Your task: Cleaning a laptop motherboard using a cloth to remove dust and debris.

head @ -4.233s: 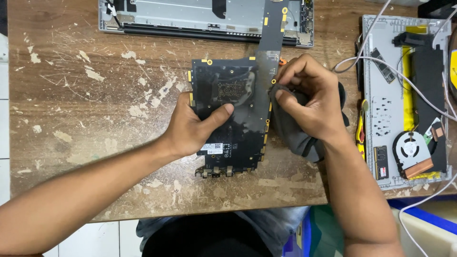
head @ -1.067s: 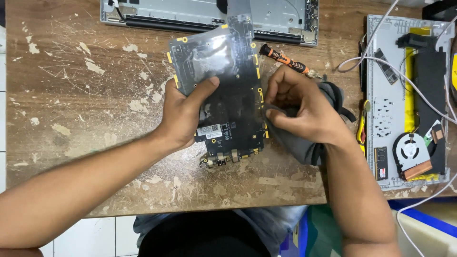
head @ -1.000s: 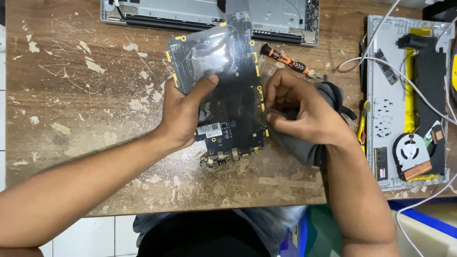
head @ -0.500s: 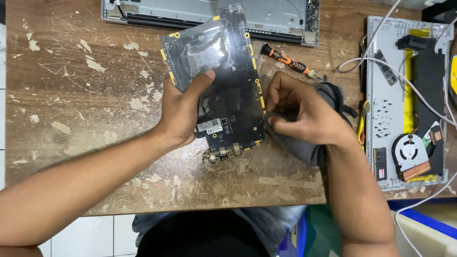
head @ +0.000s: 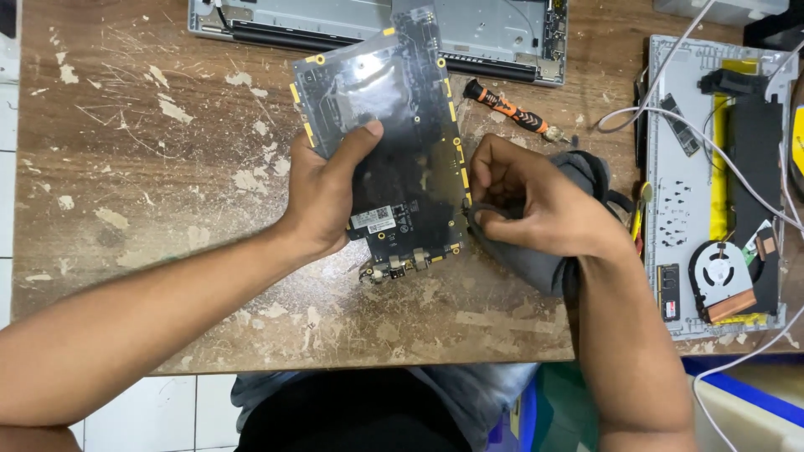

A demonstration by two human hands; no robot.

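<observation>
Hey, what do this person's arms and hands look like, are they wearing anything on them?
Both arms are bare from the picture's edge down to the fingers: no sleeves, gloves, watch, rings or bands show. The left hand and the right hand are uncovered, with short, unpainted fingernails.

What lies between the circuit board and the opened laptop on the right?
Head view: the right hand on a grey cloth, with an orange screwdriver further up.

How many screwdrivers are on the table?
1: an orange-and-black screwdriver lies on the table just beyond the right hand, near the open chassis. Others may be hidden.
</observation>
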